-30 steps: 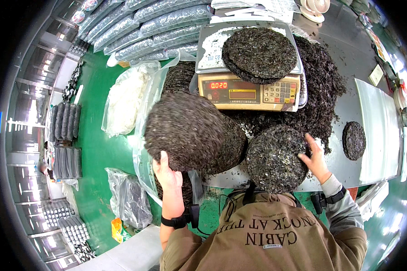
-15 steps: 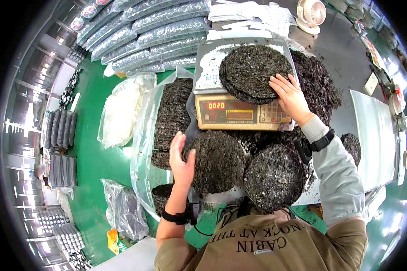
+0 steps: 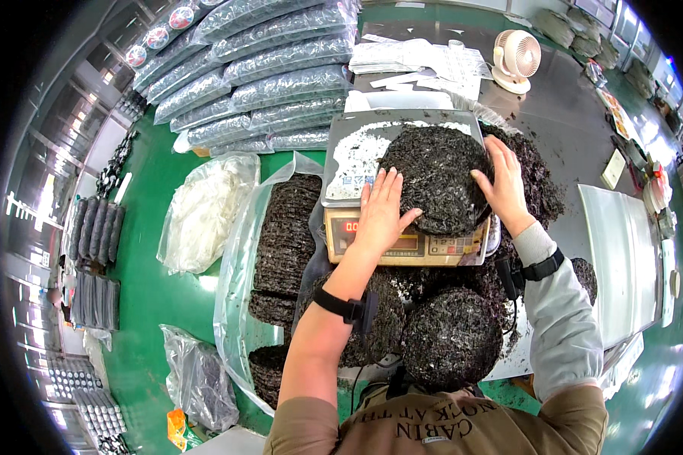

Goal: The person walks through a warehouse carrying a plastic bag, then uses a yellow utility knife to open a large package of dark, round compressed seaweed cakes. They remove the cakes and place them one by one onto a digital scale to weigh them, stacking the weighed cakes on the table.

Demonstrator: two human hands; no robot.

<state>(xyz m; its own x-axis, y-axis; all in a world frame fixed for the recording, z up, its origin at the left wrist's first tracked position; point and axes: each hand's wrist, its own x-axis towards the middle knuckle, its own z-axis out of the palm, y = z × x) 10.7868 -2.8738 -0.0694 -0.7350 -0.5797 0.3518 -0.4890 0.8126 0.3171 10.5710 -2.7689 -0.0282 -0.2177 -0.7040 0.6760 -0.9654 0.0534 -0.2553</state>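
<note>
A round, dark, flaky disc (image 3: 432,174), like dried seaweed, lies on the steel pan of a weighing scale (image 3: 345,152) with a lit red display. My left hand (image 3: 383,208) touches the disc's left edge, fingers stretched out and apart. Curved round its right edge, my right hand (image 3: 501,182) grips it. Another disc (image 3: 451,337) lies below the scale, with more discs partly behind my left arm. An open plastic bag (image 3: 231,296) holds rows of discs (image 3: 284,235) to the left. Loose dark flakes (image 3: 539,189) are heaped right of the scale.
Stacked silvery packages (image 3: 273,76) stand behind, left of papers (image 3: 402,57) and a small fan (image 3: 516,61). Clear plastic sheets (image 3: 615,250) lie at the right of the steel table (image 3: 539,114). A white bag (image 3: 201,212) and grey bag (image 3: 201,375) are on the left.
My left hand, earlier raising a disc below the scale, let it go and moved up to the disc on the pan. My right hand moved up there too and now curls round its edge.
</note>
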